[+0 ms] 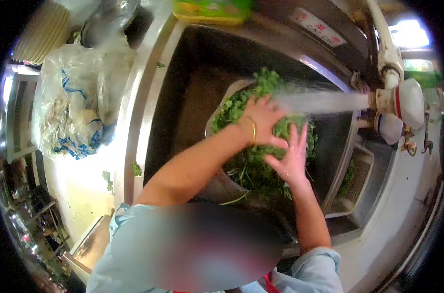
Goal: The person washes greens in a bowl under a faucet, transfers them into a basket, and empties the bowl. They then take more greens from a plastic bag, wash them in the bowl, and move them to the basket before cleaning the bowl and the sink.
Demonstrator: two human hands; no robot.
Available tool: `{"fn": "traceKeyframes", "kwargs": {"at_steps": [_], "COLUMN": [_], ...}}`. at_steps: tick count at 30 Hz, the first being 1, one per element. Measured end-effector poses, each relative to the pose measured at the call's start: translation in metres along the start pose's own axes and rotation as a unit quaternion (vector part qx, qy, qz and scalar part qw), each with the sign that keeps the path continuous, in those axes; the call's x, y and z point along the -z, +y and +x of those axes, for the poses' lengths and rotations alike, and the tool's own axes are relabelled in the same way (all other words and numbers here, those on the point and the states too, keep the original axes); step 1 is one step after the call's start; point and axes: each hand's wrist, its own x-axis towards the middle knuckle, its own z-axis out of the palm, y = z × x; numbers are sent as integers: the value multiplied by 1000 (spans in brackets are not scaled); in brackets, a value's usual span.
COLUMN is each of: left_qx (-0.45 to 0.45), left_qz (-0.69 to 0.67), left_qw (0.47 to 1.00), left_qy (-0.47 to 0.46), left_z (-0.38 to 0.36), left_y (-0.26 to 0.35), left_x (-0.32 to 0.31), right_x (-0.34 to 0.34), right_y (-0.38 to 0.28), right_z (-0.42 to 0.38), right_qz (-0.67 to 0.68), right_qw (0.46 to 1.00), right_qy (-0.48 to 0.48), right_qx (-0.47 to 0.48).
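Leafy green herbs (258,161) lie heaped in a pale-rimmed bowl (210,122) inside a dark metal sink (175,112). My left hand (263,119), with a yellow bangle at the wrist, rests on the upper part of the heap, fingers spread. Just to its right, my right hand (295,156) touches the greens with its fingers apart and its skin wet. A stream of water (324,102) runs from the tap (407,105) onto the herbs by my fingertips. Leaves and spray partly hide the fingertips.
A clear plastic bag (80,97) sits on the left counter, below stacked plates (43,31). Stray leaves (136,169) lie on the sink's left edge. A yellow-green container (212,10) stands at the far edge. Right of the sink is a plastic basket (361,183).
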Motion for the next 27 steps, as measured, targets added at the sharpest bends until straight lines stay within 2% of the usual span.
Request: {"fn": "traceKeyframes", "kwargs": {"at_steps": [1,3,5,6,9,10,13,14,16,17,19,21,22,25,27], "left_qx": [29,86,128,147,262,233,227,176,128,97,56,8,8,33,38], "left_qz": [-38,-108,-126,-134,-180,-139,-169,-299,-34,101,154,234,241,166,99], "left_qw": [999,990,982,976,937,940,942,917,976,977,986,968,958,972,986], "left_qy": [-3,-9,59,89,145,206,181,197,175,161,43,-93,-157,-166,-129], "left_z": [3,7,0,-4,-24,-28,-51,-55,-55,-52,-28,1,15,44,55], "left_y": [-9,-26,-39,-42,-23,-20,-8,-17,-9,-4,-1,7,8,-14,-31], "left_x": [1,1,-14,-19,-20,-29,-25,-30,3,19,36,44,43,31,34], "right_x": [-5,-22,-31,-30,-16,-6,15,21,27,31,34,18,5,-7,-4], "right_y": [-3,-2,1,6,16,20,24,27,42,47,35,21,19,43,58], "right_z": [1,14,28,34,48,51,48,45,51,52,53,50,54,75,79], "right_qz": [-37,1,6,17,9,43,41,5,83,122,39,-71,-78,96,265], "right_qw": [999,1000,1000,997,992,989,994,997,996,992,999,997,996,994,960], "right_qy": [-20,3,2,7,-81,-83,-67,-27,-29,-29,-20,-12,7,-46,-48], "right_qx": [-2,2,29,72,97,118,71,75,35,15,20,35,32,-14,-73]}}
